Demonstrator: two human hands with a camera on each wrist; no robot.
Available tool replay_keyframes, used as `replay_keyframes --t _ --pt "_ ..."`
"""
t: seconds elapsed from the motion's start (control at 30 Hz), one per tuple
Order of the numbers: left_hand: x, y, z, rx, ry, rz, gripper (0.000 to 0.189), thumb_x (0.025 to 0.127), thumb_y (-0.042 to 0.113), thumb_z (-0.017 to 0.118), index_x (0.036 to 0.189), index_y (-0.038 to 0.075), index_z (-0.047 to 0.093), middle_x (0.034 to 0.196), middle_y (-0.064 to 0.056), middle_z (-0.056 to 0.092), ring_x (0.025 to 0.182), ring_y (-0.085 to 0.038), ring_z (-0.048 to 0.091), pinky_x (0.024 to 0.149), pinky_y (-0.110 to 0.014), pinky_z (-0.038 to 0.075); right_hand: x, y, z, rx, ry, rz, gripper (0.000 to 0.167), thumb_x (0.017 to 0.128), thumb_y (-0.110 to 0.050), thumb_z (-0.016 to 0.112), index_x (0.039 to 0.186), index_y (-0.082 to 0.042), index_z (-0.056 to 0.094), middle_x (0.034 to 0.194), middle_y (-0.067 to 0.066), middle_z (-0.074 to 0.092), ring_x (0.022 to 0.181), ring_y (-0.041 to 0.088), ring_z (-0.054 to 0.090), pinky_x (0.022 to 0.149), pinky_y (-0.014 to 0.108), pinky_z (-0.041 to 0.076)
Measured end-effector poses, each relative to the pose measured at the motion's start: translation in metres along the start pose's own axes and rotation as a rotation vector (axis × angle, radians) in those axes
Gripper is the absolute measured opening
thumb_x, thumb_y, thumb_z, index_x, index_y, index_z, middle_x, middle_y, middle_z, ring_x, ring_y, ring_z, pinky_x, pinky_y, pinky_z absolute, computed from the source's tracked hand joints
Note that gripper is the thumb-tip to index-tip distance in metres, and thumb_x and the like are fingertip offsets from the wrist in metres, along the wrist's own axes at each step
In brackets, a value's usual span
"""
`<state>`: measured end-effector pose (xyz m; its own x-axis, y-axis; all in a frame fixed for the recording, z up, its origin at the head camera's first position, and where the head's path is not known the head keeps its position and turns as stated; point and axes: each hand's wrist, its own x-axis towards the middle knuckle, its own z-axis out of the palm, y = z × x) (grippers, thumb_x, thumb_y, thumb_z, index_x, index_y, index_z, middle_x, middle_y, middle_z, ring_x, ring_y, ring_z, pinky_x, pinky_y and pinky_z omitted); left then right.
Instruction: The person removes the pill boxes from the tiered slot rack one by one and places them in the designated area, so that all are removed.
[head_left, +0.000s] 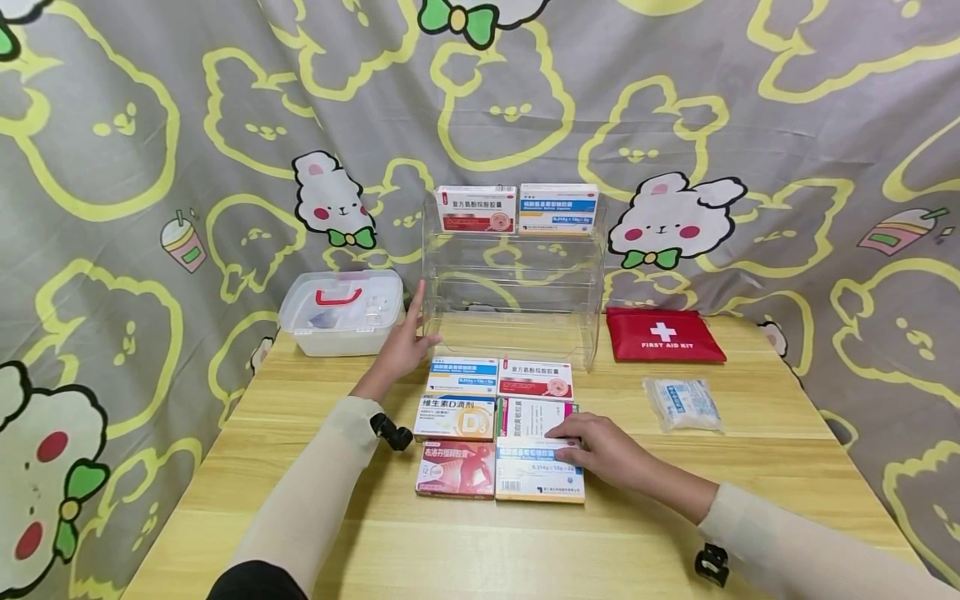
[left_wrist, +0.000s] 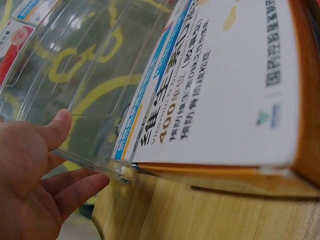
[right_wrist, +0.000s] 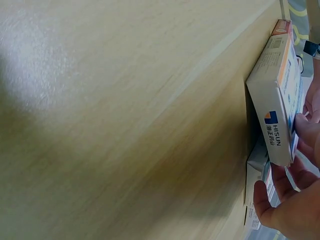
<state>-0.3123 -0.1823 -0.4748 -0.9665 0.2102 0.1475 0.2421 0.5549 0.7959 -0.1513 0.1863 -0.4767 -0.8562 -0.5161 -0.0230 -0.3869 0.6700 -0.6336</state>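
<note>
A clear tiered rack [head_left: 517, 333] stands at the back of the table. My left hand [head_left: 401, 346] is at its left side, fingers fairly straight; in the left wrist view the thumb lies against the clear panel. My right hand [head_left: 603, 450] pinches the front-right medicine box [head_left: 540, 483], white and blue, thumb over its face and fingers at its far edge. The right wrist view shows this box tilted, overlapping the box behind. Left of it lies a red ibuprofen box [head_left: 456, 469]. Behind are a vitamin D box [head_left: 453, 417], a white-and-magenta box [head_left: 528, 415], a blue-and-white box [head_left: 463, 375] and a red-and-white box [head_left: 535, 379].
On the rack's top tier stand a red-and-white box [head_left: 476, 208] and a blue-and-white box [head_left: 558, 208]. A lidded plastic case [head_left: 341, 312] with a red handle is at the left. To the right lie a red first aid pouch [head_left: 664, 335] and a clear packet [head_left: 682, 404].
</note>
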Motion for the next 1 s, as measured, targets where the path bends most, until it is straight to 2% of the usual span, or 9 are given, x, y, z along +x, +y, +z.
replay_keyframes --t 0.27,0.43,0.73,1.0 --pt "0.0001 -0.0003 -0.0001 0.008 0.004 0.006 0.11 0.1 0.011 0.069 0.157 0.059 -0.013 0.159 -0.033 0.034 0.14 -0.043 0.049 0.056 -0.033 0.048 -0.0009 0.0012 -0.0002 -0.013 -0.01 0.0 0.024 0.095 -0.019 0.077 0.118 -0.018 0.077 0.115 -0.007 0.071 0.108 0.014 0.063 0.098 0.044 0.053" --pt "-0.0001 0.0005 0.0001 -0.003 0.001 0.002 0.111 0.1 0.009 0.069 0.158 0.058 -0.012 0.16 -0.033 0.033 0.138 -0.044 0.05 0.056 -0.033 0.047 -0.0001 0.0019 0.0021 -0.007 0.011 0.018 0.026 0.092 -0.018 0.08 0.118 -0.019 0.077 0.116 -0.008 0.07 0.107 0.014 0.061 0.098 0.043 0.053" --pt "-0.0001 0.0028 -0.0008 0.03 -0.008 -0.038 0.111 0.1 0.014 0.069 0.156 0.06 -0.014 0.161 -0.029 0.033 0.141 -0.043 0.048 0.06 -0.033 0.05 0.0021 0.0065 0.0041 -0.016 0.042 -0.016 0.03 0.088 -0.02 0.083 0.118 -0.018 0.078 0.117 -0.005 0.071 0.115 0.02 0.063 0.104 0.049 0.051" --pt "0.0002 0.0028 -0.0007 0.019 -0.003 -0.039 0.111 0.1 0.012 0.069 0.156 0.06 -0.013 0.163 -0.027 0.031 0.143 -0.042 0.046 0.061 -0.034 0.051 0.0066 0.0098 0.0048 -0.032 0.037 -0.02 0.028 0.088 -0.022 0.084 0.116 -0.019 0.079 0.114 -0.009 0.071 0.111 0.016 0.063 0.102 0.046 0.052"
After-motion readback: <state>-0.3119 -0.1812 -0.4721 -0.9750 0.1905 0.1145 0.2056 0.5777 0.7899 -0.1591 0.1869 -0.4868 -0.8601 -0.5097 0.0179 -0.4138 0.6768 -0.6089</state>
